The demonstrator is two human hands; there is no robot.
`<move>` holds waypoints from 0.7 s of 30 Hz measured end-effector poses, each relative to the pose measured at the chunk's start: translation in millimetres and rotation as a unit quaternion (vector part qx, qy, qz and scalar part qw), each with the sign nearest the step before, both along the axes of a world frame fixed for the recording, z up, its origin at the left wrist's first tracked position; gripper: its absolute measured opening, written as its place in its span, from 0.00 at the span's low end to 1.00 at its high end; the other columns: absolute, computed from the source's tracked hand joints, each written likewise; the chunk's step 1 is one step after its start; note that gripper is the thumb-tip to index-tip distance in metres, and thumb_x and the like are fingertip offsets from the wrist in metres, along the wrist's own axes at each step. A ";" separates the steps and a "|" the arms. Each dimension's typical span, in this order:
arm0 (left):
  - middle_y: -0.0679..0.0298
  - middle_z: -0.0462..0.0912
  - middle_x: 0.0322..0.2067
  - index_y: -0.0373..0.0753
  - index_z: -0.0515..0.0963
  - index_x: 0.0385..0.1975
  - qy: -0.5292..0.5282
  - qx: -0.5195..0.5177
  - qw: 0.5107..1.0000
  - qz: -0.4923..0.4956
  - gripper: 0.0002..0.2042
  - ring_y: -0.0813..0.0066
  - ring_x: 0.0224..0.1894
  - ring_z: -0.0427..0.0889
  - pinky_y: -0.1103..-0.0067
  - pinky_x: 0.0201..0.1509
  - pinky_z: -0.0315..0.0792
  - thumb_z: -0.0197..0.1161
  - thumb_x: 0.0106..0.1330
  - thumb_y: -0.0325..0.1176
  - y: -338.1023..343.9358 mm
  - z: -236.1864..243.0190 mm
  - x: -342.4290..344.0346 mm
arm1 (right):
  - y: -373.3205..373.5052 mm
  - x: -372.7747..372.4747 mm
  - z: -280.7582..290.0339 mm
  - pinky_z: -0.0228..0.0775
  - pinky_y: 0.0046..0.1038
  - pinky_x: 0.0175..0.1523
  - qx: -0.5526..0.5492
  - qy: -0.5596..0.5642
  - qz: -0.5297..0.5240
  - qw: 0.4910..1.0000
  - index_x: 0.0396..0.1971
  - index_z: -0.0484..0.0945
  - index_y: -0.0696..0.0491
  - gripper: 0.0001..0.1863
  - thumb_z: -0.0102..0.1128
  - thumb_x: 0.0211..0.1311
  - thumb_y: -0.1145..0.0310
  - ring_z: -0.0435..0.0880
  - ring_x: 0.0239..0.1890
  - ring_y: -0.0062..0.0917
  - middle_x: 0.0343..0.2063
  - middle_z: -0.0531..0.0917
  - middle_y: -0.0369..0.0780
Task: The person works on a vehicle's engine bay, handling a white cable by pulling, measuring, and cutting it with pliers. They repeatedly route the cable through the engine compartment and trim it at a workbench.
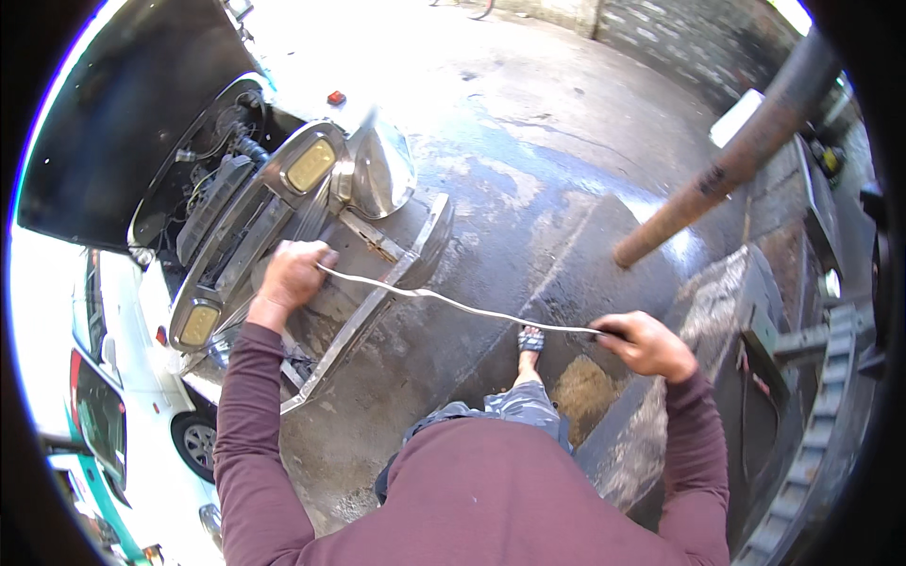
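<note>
My left hand (294,275) is closed on one end of a long, wavy white cord (425,292), just beside the front of a vehicle with an open black hood (94,113). My right hand (644,344) pinches the other end, out over the concrete floor to the right, so the cord stretches between them. Near my left hand are the vehicle's front, with two yellowish lamps (309,164) in bright surrounds, a dark grille area, and a metal bar (332,354) running low along its front.
A rusty pole (717,170) slants on the right above a rough concrete block (703,292). Grey slotted metal rails (807,434) lie at the far right. A white car (151,358) stands at the left. A brick wall (679,38) is behind. My sandalled foot (530,342) shows below.
</note>
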State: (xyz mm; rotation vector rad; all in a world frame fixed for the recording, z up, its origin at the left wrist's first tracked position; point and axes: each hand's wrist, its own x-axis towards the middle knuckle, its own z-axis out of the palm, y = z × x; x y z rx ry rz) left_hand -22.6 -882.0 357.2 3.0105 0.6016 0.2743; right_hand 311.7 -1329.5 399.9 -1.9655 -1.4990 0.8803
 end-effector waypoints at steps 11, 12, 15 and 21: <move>0.42 0.73 0.60 0.44 0.78 0.61 0.067 0.219 0.758 0.610 0.24 0.41 0.59 0.77 0.58 0.67 0.69 0.46 0.77 0.53 162.5 35.2 -140.4 | -75.5 263.8 147.4 0.73 0.31 0.32 -0.011 -0.026 0.058 0.998 0.31 0.84 0.56 0.06 0.65 0.51 0.78 0.82 0.23 0.36 0.20 0.81 0.43; 0.40 0.73 0.59 0.45 0.77 0.63 0.024 0.152 0.772 0.617 0.26 0.37 0.60 0.76 0.57 0.66 0.70 0.46 0.77 0.54 173.6 48.7 -208.4 | -81.7 299.8 148.0 0.70 0.29 0.32 0.043 0.013 0.151 0.987 0.30 0.84 0.55 0.05 0.64 0.52 0.77 0.79 0.22 0.33 0.19 0.78 0.40; 0.39 0.84 0.48 0.33 0.82 0.53 -0.127 0.071 0.721 0.677 0.32 0.39 0.53 0.83 0.58 0.60 0.73 0.45 0.76 0.59 152.6 52.2 -168.0 | -41.1 352.2 141.5 0.68 0.27 0.32 0.108 0.081 0.292 0.947 0.30 0.84 0.54 0.04 0.63 0.54 0.76 0.76 0.21 0.30 0.18 0.76 0.36; 0.37 0.85 0.46 0.26 0.81 0.50 -0.388 0.127 0.611 0.678 0.31 0.44 0.49 0.84 0.62 0.54 0.74 0.49 0.76 0.55 193.0 -64.2 -137.2 | 152.1 391.8 -27.2 0.68 0.27 0.34 -0.028 0.025 0.019 0.999 0.33 0.83 0.54 0.04 0.62 0.57 0.74 0.76 0.22 0.29 0.20 0.76 0.36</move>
